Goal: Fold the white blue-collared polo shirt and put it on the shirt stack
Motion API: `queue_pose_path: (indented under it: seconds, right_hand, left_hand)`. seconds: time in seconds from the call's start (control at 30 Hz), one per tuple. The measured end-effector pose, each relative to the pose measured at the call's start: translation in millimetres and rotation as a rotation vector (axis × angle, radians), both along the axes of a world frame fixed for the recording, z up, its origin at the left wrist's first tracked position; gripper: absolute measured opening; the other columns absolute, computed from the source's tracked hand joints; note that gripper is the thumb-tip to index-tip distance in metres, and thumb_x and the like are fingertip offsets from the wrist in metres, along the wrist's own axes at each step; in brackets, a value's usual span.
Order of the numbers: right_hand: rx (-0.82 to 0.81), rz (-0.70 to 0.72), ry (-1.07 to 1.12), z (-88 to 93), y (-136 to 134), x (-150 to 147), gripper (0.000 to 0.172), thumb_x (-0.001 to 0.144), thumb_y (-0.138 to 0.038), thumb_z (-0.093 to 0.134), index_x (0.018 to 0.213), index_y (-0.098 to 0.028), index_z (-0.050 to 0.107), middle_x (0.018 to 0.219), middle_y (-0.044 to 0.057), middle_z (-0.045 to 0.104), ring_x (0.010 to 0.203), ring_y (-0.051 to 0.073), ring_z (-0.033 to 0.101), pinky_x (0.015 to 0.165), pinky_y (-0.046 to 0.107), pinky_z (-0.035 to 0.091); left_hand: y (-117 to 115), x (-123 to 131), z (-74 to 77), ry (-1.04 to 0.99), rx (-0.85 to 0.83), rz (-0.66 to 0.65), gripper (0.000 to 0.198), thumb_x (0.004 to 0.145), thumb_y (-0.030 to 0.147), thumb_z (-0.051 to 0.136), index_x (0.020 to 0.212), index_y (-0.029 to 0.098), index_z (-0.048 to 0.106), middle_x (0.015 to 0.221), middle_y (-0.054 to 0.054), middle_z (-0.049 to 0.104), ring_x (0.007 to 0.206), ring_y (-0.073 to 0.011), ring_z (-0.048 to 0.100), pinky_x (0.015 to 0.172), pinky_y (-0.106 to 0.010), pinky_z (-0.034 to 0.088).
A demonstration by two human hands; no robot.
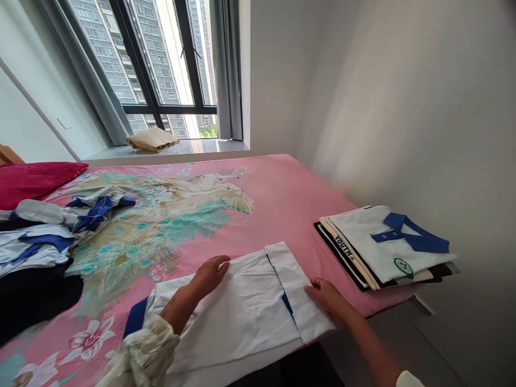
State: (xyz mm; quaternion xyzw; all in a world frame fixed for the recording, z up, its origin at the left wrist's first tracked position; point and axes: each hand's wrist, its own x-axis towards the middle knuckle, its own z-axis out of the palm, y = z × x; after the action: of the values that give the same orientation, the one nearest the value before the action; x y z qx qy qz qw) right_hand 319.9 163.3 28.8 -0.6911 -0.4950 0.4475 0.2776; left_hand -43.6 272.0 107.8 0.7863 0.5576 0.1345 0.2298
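1. Lying nearest, at the bed's near edge, a white shirt (245, 312) with blue trim is spreading flat on the pink bedspread (278, 193).
2. Left hand (209, 274) is pressing palm-down on the shirt's far edge, its grip wide with fingers flat, holding nothing.
3. Right hand (328, 301) is resting at the shirt's right side, fingertips touching a folded-over panel (298, 290); its grip is wide too.
4. Right of the shirt, near the wall, a stack of folded clothes (387, 247) is sitting with a blue-collared white top uppermost.
5. Far left, a loose pile of blue and white clothes (52, 231) is lying beside a red pillow (32, 180).
6. Beyond the bed, a tan bundle (152, 140) is sitting on the window sill.
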Motion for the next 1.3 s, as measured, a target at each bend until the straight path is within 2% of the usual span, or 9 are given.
queue_pose_path:
  seconds: [0.23, 0.3, 0.47, 0.67, 0.83, 0.93, 1.03, 1.2, 1.3]
  right_hand:
    - [-0.015, 0.014, 0.133, 3.8, 1.5, 2.7, 0.044, 0.074, -0.044, 0.056, 0.104, -0.012, 0.059, 0.103, 0.01, 0.068, 0.089, 0.021, 0.064, 0.073, 0.029, 0.047]
    - [-0.009, 0.02, 0.091, 13.8, -0.7, 0.6, 0.042, 0.074, -0.044, 0.056, 0.104, -0.015, 0.06, 0.104, 0.009, 0.068, 0.09, 0.021, 0.063, 0.074, 0.028, 0.046]
    - [-0.001, 0.015, 0.102, 30.1, -2.3, 3.6, 0.033, 0.075, -0.039, 0.054, 0.097, -0.016, 0.063, 0.096, 0.007, 0.069, 0.084, 0.021, 0.063, 0.072, 0.028, 0.045]
    - [0.026, -0.084, -0.05, 31.1, -0.4, 42.1, 0.037, 0.077, -0.045, 0.048, 0.097, -0.017, 0.061, 0.092, 0.007, 0.069, 0.083, 0.022, 0.062, 0.074, 0.031, 0.046]
    - [0.183, -0.221, -0.492, 28.1, -12.9, 60.0, 0.043, 0.081, -0.042, 0.037, 0.112, -0.015, 0.052, 0.111, 0.013, 0.06, 0.101, 0.028, 0.057, 0.088, 0.043, 0.044]
    - [0.469, -0.205, -0.52, 21.7, -16.6, 49.1, 0.046, 0.086, -0.046, 0.033, 0.118, -0.016, 0.048, 0.123, 0.013, 0.053, 0.116, 0.027, 0.049, 0.1, 0.045, 0.039]
    - [0.586, -0.107, -0.504, 19.7, -11.6, 27.6, 0.046, 0.089, -0.046, 0.032, 0.123, -0.017, 0.045, 0.129, 0.012, 0.05, 0.122, 0.026, 0.044, 0.105, 0.047, 0.035]
    - [0.691, 0.052, -0.495, 31.7, 0.0, -32.1, 0.043, 0.091, -0.042, 0.033, 0.122, -0.017, 0.05, 0.13, 0.011, 0.051, 0.127, 0.026, 0.041, 0.106, 0.047, 0.036]
    - [0.766, 0.237, -0.494, 39.7, -1.7, -88.8, 0.039, 0.092, -0.037, 0.037, 0.121, -0.018, 0.054, 0.132, 0.009, 0.051, 0.129, 0.025, 0.039, 0.107, 0.046, 0.035]
  left_hand:
    - [66.6, 159.3, -9.4, 0.163, -0.192, -0.143, 0.037, 0.086, 0.037, 0.05, 0.118, 0.018, 0.055, 0.123, -0.009, 0.058, 0.115, -0.0218, 0.052, 0.1, -0.045, 0.038]
    - [80.6, 180.3, -10.8, 0.23, -0.272, -0.141, 0.036, 0.084, 0.038, 0.056, 0.111, 0.016, 0.057, 0.114, -0.008, 0.061, 0.107, -0.022, 0.056, 0.096, -0.049, 0.041]
    - [97.7, 195.7, -1.3, 0.238, -0.466, -0.246, 0.025, 0.083, 0.036, 0.058, 0.091, 0.013, 0.061, 0.086, -0.002, 0.064, 0.077, -0.0136, 0.061, 0.071, -0.033, 0.052]
    - [89.7, 233.6, 13.0, 0.086, -0.249, -0.22, 0.02, 0.079, 0.026, 0.058, 0.096, 0.017, 0.061, 0.096, -0.003, 0.065, 0.092, -0.0181, 0.059, 0.084, -0.036, 0.047]
    - [32.5, 266.4, 15.6, 0.022, -0.035, -0.104, 0.039, 0.08, 0.023, 0.049, 0.118, 0.021, 0.055, 0.128, -0.008, 0.055, 0.123, -0.0231, 0.044, 0.106, -0.044, 0.03]
    - [-20.2, 245.9, 15.1, -0.024, 0.018, -0.177, 0.046, 0.081, 0.031, 0.05, 0.126, 0.028, 0.048, 0.143, -0.005, 0.042, 0.135, -0.023, 0.029, 0.113, -0.051, 0.016]
    - [-63.6, 180.3, 9.2, -0.013, 0.071, -0.186, 0.052, 0.085, 0.037, 0.045, 0.135, 0.027, 0.038, 0.151, -0.006, 0.028, 0.141, -0.0259, 0.015, 0.113, -0.059, 0.006]
    - [-79.6, 9.9, -6.7, 0.282, 0.026, 0.411, 0.047, 0.086, 0.027, 0.041, 0.132, 0.021, 0.046, 0.147, -0.009, 0.037, 0.139, -0.026, 0.024, 0.112, -0.054, 0.016]
    - [-67.6, -70.4, -11.5, 0.301, 0.019, 0.552, 0.048, 0.084, 0.023, 0.041, 0.13, 0.012, 0.047, 0.141, -0.016, 0.043, 0.134, -0.0283, 0.032, 0.109, -0.051, 0.024]
